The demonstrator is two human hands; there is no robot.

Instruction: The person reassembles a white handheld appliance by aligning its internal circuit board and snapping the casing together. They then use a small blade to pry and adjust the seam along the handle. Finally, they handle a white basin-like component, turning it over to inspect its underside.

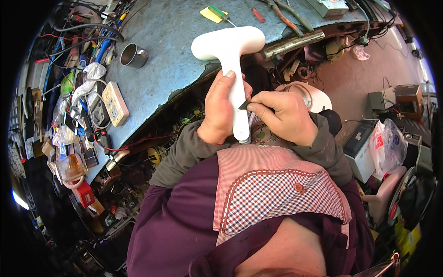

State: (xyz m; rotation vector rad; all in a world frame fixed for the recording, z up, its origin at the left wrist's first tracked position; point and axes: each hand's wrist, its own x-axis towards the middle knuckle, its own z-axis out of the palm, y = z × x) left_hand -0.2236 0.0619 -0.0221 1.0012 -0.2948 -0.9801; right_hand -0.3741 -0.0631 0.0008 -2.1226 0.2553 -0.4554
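Observation:
My left hand (217,111) is wrapped round the handle of a white T-shaped plastic appliance (228,44). Its wide rounded head points away from me, over the bench edge, and the handle's end comes down close to my apron. My right hand (288,115) pinches a small dark pointed piece (243,105), like a flat pry pick. The piece's tip lies against the right side of the handle, below my left thumb. Whether it goes into a seam cannot be made out. The left fingers behind the handle are mostly hidden.
A worn blue workbench (166,60) carries a metal cup (134,56), a green-handled screwdriver (218,12) on yellow paper and long-handled pliers (286,18). At left, a power strip (115,104) lies among cables and tools. Boxes and a plastic bag (388,145) stand at right.

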